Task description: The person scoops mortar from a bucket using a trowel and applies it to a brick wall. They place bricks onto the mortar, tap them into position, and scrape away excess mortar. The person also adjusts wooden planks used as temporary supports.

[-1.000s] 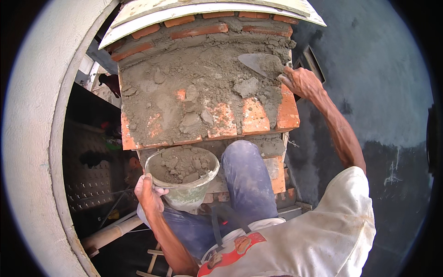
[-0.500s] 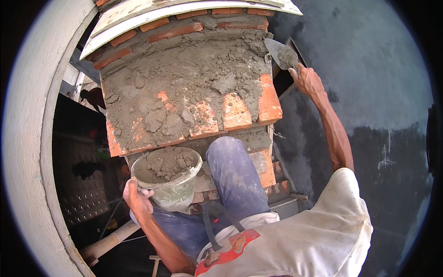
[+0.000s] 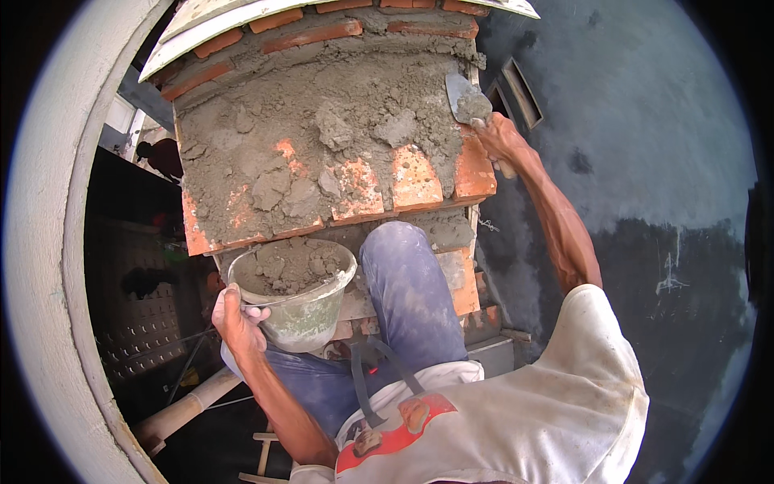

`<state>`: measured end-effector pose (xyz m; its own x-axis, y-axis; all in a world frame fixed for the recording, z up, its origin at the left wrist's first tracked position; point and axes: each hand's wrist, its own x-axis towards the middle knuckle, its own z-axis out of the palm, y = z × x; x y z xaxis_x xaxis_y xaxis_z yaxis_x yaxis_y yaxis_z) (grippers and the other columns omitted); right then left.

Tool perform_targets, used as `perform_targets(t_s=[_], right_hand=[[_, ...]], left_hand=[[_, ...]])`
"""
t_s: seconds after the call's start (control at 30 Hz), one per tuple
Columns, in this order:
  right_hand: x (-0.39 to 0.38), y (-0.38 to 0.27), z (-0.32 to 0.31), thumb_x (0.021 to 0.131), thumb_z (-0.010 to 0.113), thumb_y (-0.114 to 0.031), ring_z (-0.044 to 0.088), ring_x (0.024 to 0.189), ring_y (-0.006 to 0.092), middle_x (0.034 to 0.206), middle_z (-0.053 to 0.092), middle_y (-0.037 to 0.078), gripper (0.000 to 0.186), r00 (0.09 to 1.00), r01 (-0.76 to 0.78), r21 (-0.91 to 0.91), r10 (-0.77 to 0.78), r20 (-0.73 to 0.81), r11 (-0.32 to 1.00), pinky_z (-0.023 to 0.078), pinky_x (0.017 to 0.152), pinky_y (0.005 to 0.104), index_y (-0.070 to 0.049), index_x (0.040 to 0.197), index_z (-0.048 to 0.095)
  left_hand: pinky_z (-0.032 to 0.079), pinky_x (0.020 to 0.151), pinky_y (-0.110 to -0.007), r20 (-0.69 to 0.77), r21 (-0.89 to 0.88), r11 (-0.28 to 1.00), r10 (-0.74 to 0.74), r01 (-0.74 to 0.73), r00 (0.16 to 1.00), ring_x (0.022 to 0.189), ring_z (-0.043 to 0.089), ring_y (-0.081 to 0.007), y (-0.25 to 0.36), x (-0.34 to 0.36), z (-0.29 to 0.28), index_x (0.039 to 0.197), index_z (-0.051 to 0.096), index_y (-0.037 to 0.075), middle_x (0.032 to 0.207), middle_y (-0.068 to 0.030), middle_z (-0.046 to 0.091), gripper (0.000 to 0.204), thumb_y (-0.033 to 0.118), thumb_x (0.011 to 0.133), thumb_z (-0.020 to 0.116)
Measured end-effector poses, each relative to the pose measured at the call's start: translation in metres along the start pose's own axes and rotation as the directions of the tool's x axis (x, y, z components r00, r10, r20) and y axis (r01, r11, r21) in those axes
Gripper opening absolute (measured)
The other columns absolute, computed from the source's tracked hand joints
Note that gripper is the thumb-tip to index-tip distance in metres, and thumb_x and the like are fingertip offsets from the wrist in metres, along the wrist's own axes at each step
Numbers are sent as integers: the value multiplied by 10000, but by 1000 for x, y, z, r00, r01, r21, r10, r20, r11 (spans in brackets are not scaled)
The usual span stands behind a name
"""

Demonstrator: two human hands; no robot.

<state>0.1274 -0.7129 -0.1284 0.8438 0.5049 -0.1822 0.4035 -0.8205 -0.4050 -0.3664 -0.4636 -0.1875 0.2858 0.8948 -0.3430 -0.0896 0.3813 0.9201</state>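
My right hand (image 3: 504, 141) is closed round the handle of a trowel (image 3: 461, 90), whose blade carries a lump of grey mortar. The blade is over the right end of a brick step, above its rough mortar layer (image 3: 250, 157). Orange bricks (image 3: 416, 179) show through along the step's front edge. At lower left, my left hand (image 3: 242, 319) grips a dirty bucket (image 3: 302, 324) by its wire handle, close to the rim. Wet mortar (image 3: 292, 264) fills the upper part of the bucket, which stands upright beside my bent knee.
A row of bricks (image 3: 313, 35) under a pale board (image 3: 242, 20) closes off the back. A dark grey wall (image 3: 645, 161) rises on the right, a pale curved wall edge (image 3: 68, 242) on the left. Far below left, a person (image 3: 164, 158) is partly visible beside a dark drop.
The trowel and my right hand have moved left and slightly down, in over the step's right end. A fresh mortar lump lies near the middle of the layer. My left hand keeps its grip.
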Motion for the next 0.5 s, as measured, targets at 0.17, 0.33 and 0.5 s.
perform_targets(t_s=[0.17,0.33,0.5], right_hand=[[-12,-54,25,1058,502,-313,758,819,403,782,690,309,498,974,146,-85,-128,188,986,584,767,542,154,984,658],[11,-74,80,1104,492,-368,701,887,503,898,716,297,461,826,550,-103,-523,209,829,548,834,581,64,1171,639],[-31,-145,98,1084,539,-343,719,845,486,823,683,344,446,714,679,-116,-616,334,725,567,812,572,83,1166,641]], left_hand=[[609,471,-258,-6,-18,1000,-2,2,1000,508,583,-56,-1,0,-8,1038,663,4,760,-14,657,234,237,1028,641],[618,478,-264,14,-34,999,8,-7,1000,514,594,-64,-3,5,-11,1026,666,-7,741,-17,650,244,235,1030,645],[626,492,-269,15,-33,999,-6,6,1000,515,604,-70,-1,7,-7,1015,687,-8,739,-11,646,249,241,1004,688]])
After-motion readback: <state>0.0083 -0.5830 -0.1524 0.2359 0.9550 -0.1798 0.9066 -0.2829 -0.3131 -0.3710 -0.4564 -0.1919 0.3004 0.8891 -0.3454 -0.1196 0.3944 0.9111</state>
